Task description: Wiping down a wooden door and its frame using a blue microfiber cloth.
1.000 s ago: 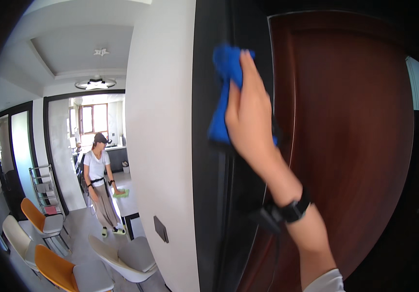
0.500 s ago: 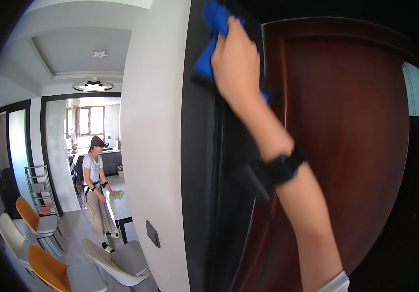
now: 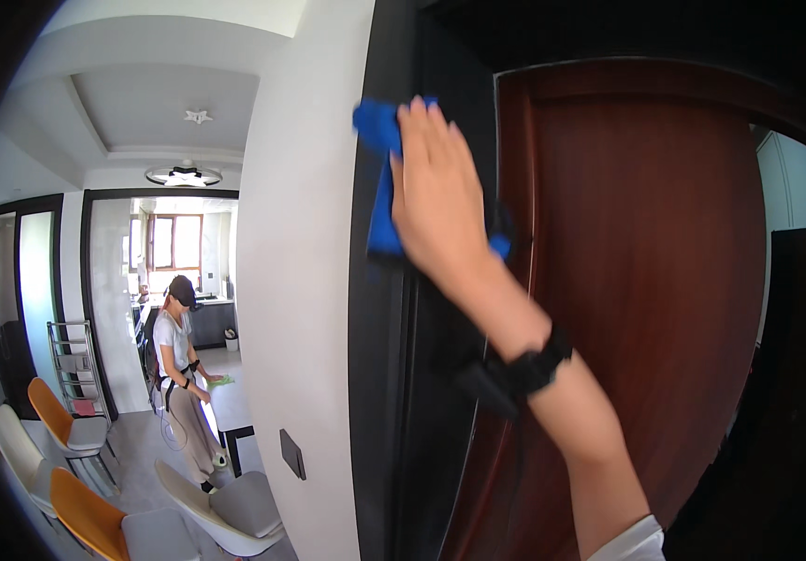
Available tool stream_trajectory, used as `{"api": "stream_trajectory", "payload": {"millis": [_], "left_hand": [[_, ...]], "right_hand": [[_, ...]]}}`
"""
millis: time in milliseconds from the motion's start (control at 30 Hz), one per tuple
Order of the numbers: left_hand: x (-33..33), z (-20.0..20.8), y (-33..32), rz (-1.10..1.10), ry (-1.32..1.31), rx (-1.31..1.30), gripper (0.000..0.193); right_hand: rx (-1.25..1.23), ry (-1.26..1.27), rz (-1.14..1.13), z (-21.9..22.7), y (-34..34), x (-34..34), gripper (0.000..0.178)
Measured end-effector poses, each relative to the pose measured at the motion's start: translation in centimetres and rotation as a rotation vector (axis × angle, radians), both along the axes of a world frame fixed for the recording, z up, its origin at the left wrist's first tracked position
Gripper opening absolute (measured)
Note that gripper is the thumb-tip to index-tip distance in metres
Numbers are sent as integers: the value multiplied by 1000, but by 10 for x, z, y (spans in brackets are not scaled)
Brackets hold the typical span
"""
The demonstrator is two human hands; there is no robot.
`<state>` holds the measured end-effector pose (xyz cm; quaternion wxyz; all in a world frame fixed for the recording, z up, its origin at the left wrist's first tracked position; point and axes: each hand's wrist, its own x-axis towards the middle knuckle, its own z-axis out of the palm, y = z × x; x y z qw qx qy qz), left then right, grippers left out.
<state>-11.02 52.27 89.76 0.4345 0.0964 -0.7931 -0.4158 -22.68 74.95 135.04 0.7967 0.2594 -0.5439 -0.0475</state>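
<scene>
My right hand (image 3: 440, 192) is raised in front of me, its back toward me and its fingers pointing up. It presses a blue cloth (image 3: 381, 210) against the black door frame (image 3: 389, 327). Parts of the cloth stick out past the fingers, the thumb side and the wrist; the palm hides the rest. A black band with a small box (image 3: 529, 369) is strapped round my wrist. Just right of the hand is a reddish-brown wooden door (image 3: 646, 280). My left hand is out of view.
Left of the frame runs a white wall (image 3: 304, 280) with a dark switch plate (image 3: 292, 454). Beyond it, another person (image 3: 178, 346) leans over a table (image 3: 230, 397) with a green cloth. Orange and white chairs (image 3: 89, 510) stand at the lower left.
My right hand and the blue cloth have moved down along the black frame. The view has shifted slightly. The other person leans further over the table.
</scene>
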Motion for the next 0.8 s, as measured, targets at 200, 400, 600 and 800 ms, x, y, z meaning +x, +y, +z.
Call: {"api": "stream_trajectory", "payload": {"millis": [200,400,600,800], "left_hand": [[0,-12,-9,43,7,-6,21],[16,-16,0,11,-8,-7,21],[30,16,9,35,42,-131,15],[33,8,-3,23,-22,-16,18]], "right_hand": [[-29,220,-152,111,-5,-9,36],[-79,136,-6,52,-9,-15,40],[-181,-442,11,-170,-24,28,64],[-128,-553,77,-377,5,28,32]]}}
